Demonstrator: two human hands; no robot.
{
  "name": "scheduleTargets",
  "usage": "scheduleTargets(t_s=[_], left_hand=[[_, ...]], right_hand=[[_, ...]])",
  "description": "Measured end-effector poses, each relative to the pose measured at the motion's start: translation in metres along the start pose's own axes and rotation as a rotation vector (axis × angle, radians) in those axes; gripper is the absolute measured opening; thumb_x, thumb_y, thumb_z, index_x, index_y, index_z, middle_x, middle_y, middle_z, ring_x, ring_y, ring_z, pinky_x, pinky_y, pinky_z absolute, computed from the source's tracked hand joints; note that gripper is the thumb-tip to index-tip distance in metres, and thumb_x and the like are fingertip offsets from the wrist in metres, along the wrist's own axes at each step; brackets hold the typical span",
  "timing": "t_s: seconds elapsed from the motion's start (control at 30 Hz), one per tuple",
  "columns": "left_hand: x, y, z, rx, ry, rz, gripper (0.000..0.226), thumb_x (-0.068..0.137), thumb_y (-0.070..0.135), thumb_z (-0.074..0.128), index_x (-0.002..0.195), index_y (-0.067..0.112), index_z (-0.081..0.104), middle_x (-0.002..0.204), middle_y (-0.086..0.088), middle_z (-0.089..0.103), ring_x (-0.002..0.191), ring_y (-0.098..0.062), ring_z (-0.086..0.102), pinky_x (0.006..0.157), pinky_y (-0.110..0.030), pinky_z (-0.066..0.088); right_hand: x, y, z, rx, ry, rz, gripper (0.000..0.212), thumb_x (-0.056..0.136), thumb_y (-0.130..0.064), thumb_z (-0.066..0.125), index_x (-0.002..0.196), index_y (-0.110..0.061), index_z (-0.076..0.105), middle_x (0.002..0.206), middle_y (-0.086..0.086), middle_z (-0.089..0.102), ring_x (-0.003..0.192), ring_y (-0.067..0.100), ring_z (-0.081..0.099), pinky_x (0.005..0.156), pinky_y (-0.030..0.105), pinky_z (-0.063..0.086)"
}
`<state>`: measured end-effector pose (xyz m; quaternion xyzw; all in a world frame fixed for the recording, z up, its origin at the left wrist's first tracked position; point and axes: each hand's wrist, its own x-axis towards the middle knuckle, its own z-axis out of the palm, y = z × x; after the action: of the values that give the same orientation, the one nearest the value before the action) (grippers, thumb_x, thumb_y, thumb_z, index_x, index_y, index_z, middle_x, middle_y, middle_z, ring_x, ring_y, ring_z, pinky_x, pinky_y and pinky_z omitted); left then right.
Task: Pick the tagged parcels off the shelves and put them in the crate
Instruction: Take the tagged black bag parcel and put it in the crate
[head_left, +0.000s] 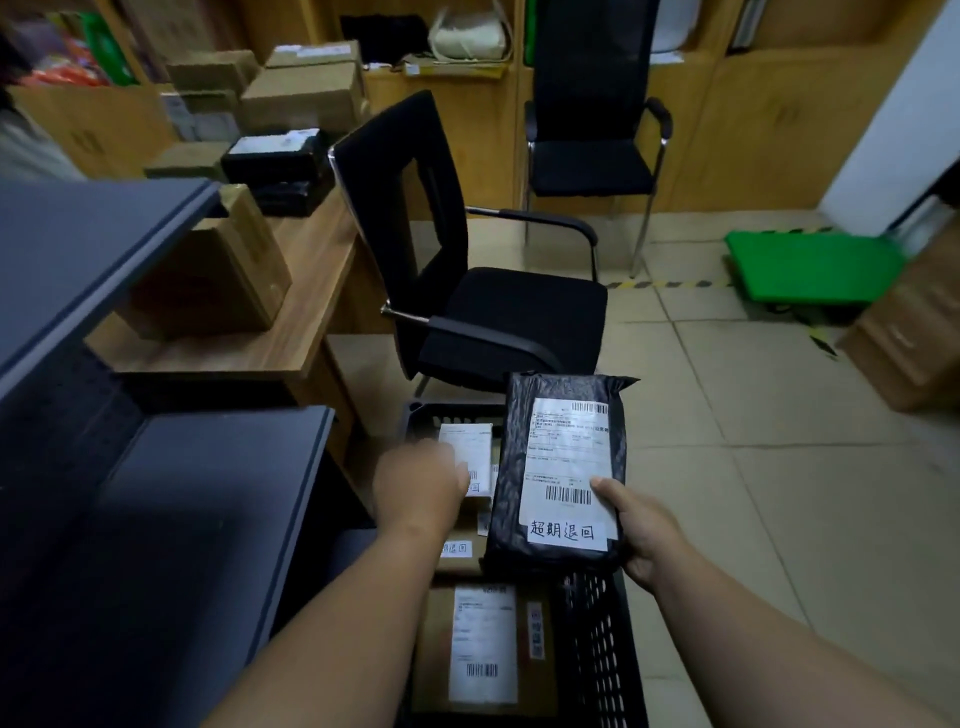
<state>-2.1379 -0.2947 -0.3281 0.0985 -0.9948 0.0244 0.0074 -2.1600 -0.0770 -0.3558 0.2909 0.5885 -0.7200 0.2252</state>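
Your right hand (644, 535) grips the black tagged mailer (561, 467) by its near corner, long axis pointing away from you, directly above the crate (597, 649). Your left hand (421, 483), just beside it, reaches into the crate; its fingers are hidden.

Dim, even indoor light; deep shadow at lower left. Upper left corner blurred. Wide-angle bending toward frame edges. Centre fairly sharp.

Two black chairs (498, 291) stand on a tiled floor (753, 441).
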Motion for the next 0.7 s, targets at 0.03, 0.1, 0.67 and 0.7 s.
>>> scheduleTargets(t_s=[0.03,0.1,0.67,0.7], left_hand=[[0.007,-0.001,0.005,0.0,-0.008,0.015,0.034,0.095,0.039,0.035,0.106,0.019,0.061,0.104,0.0,0.063,0.095,-0.021,0.057,0.08,-0.033,0.038],[0.018,-0.001,0.017,-0.016,-0.018,0.038,0.035,0.096,0.039,0.035,0.107,0.019,0.061,0.105,0.0,0.063,0.095,-0.021,0.057,0.079,-0.033,0.038],[0.04,0.032,0.103,-1.023,-0.543,-0.403,0.036,0.096,0.035,0.045,0.068,0.014,0.051,0.071,-0.002,0.05,0.066,-0.019,0.043,0.063,-0.028,0.033],[0.041,0.032,0.106,-1.102,-0.581,-0.456,0.033,0.096,0.034,0.046,0.075,0.012,0.057,0.078,-0.005,0.054,0.072,-0.02,0.046,0.068,-0.029,0.036]], right_hand=[[0.004,0.002,0.001,0.011,0.016,0.003,0.018,0.086,-0.01,0.063,0.097,0.003,0.061,0.1,0.028,0.067,0.094,0.043,0.065,0.087,0.057,0.05],[0.014,0.006,0.002,0.028,0.046,0.009,0.019,0.086,-0.01,0.063,0.098,0.004,0.062,0.099,0.028,0.068,0.09,0.042,0.066,0.084,0.055,0.052],[0.089,0.046,0.002,-0.037,0.114,0.081,0.015,0.083,-0.013,0.068,0.087,0.001,0.065,0.069,0.015,0.074,0.06,0.029,0.071,0.05,0.036,0.057],[0.093,0.047,0.004,-0.043,0.108,0.082,0.015,0.083,-0.013,0.068,0.086,0.001,0.066,0.068,0.015,0.074,0.058,0.028,0.071,0.048,0.034,0.056]])
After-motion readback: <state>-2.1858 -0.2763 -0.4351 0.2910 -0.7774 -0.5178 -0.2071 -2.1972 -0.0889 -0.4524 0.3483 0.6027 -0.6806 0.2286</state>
